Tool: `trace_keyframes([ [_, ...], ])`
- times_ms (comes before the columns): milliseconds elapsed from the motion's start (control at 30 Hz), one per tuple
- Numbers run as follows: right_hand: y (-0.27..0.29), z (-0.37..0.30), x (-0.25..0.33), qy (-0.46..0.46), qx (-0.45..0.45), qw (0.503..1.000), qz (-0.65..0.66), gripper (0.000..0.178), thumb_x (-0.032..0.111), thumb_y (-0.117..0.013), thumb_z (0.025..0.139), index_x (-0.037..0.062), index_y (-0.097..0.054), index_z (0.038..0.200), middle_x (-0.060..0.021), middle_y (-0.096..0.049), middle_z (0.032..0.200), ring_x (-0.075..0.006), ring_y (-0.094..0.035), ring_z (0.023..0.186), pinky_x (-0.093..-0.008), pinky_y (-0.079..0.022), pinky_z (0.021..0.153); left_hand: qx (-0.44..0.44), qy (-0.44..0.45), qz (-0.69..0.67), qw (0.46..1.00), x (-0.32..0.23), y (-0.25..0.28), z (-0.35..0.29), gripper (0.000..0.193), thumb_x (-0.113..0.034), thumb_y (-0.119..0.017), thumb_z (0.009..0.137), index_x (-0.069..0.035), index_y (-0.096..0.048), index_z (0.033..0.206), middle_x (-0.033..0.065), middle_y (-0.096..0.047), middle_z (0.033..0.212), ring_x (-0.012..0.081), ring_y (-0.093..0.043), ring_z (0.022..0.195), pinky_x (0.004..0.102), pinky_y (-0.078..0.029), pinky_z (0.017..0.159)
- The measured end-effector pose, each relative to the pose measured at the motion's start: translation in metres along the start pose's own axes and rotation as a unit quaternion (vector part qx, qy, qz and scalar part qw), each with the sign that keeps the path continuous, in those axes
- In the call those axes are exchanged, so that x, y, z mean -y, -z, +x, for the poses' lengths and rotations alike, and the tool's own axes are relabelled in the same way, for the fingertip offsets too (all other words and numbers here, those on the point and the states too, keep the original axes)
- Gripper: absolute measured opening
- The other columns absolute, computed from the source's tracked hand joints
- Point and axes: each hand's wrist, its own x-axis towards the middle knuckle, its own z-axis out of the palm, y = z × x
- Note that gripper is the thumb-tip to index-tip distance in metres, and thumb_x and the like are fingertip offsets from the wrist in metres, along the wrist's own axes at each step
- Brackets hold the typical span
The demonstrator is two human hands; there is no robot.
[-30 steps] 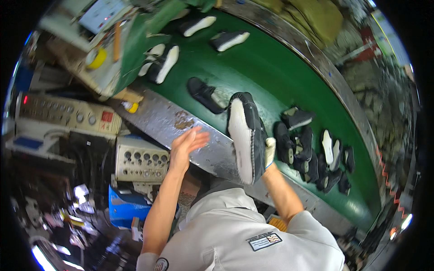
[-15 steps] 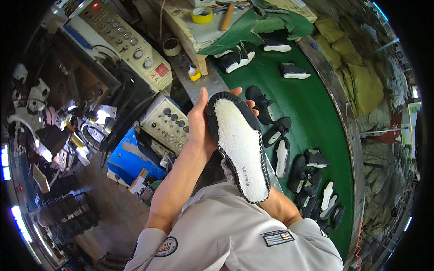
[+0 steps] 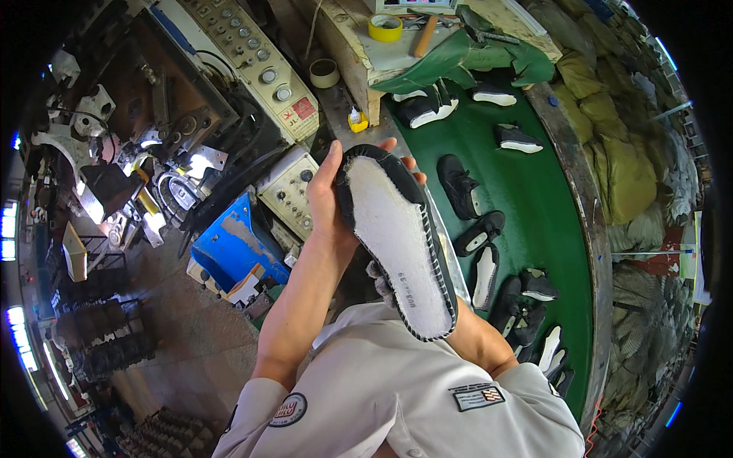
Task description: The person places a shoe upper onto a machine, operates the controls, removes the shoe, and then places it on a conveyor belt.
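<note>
At centre of the frame, held bottom-up: a black shoe upper (image 3: 397,237) with a pale insole board facing the camera and stitching along its rim, running from upper centre down to lower right of centre. Cupped at its toe end by the left hand (image 3: 327,200), fingers curled around the edge, fingertips showing past the far side — grip closed around the shoe. Supported at the heel end by the right hand (image 3: 379,276), in a grey knit glove, mostly hidden behind the shoe; grip there impossible to make out. Both forearms rising from the lower edge, above a grey work shirt (image 3: 397,397) with badges.

To the right, curving from top to lower right: a green conveyor counter (image 3: 550,221) carrying scattered black shoes with white soles (image 3: 466,183). At upper centre: a wooden bench (image 3: 397,53) with a yellow tape roll (image 3: 385,27) and a small yellow bottle (image 3: 356,120) just below it. At upper left of centre: a cream control panel (image 3: 252,65) with knobs and buttons. Left of centre: a blue metal box (image 3: 229,248). Along the far right: olive sacks (image 3: 618,153).
</note>
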Motion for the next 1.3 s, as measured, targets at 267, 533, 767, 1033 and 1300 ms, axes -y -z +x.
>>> trace_keyframes([
  [267,0.005,0.013,0.002,-0.017,0.015,1.0,0.008,0.058,0.052,-0.058,0.085,0.0035,-0.065,0.117,-0.0157,-0.072,0.104,-0.0327,-0.07,0.085,-0.0451,-0.061,0.073,0.04,-0.088,0.275,0.956,-0.02,0.027,0.008,0.061,-0.042,-0.056,0.094,0.005,-0.052,0.133,0.0303,-0.067,0.112,0.0429,-0.068,0.104,0.0528,-0.057,0.088],
  [533,-0.067,-0.014,0.005,-0.013,-0.07,0.997,-0.027,0.06,0.051,-0.051,0.098,0.0036,-0.055,0.134,-0.0259,-0.066,0.117,-0.0373,-0.069,0.094,-0.0476,-0.06,0.078,0.018,-0.121,0.34,0.932,-0.031,0.027,0.012,0.058,-0.039,-0.058,0.092,0.008,-0.055,0.126,0.0319,-0.069,0.104,0.0371,-0.072,0.092,0.046,-0.061,0.081],
  [767,-0.021,-0.005,0.016,-0.015,-0.066,0.997,-0.046,0.038,0.021,-0.062,0.096,-0.001,-0.063,0.127,-0.0227,-0.071,0.111,-0.0333,-0.073,0.091,-0.0489,-0.062,0.08,0.049,-0.087,0.379,0.92,-0.037,0.025,0.016,0.058,-0.04,-0.055,0.093,0.007,-0.054,0.128,0.031,-0.069,0.105,0.0346,-0.073,0.091,0.0448,-0.061,0.08],
  [1033,-0.046,-0.001,0.012,-0.029,-0.045,0.999,0.001,0.037,0.021,-0.062,0.096,-0.001,-0.063,0.126,-0.0232,-0.071,0.108,-0.0341,-0.073,0.089,-0.0497,-0.061,0.079,0.009,-0.029,0.203,0.979,-0.027,-0.015,0.001,0.079,-0.057,-0.024,0.102,0.007,-0.044,0.144,0.0353,-0.058,0.129,0.0369,-0.067,0.109,0.0458,-0.054,0.097],
  [1300,-0.034,-0.003,0.014,-0.005,-0.068,0.998,-0.012,0.036,0.021,-0.059,0.097,-0.0018,-0.064,0.125,-0.0238,-0.071,0.112,-0.0343,-0.073,0.092,-0.0513,-0.061,0.082,0.027,-0.022,0.222,0.974,-0.037,-0.001,0.006,0.065,-0.033,-0.038,0.09,0.009,-0.05,0.138,0.0352,-0.057,0.131,0.0372,-0.066,0.112,0.0463,-0.054,0.097],
])
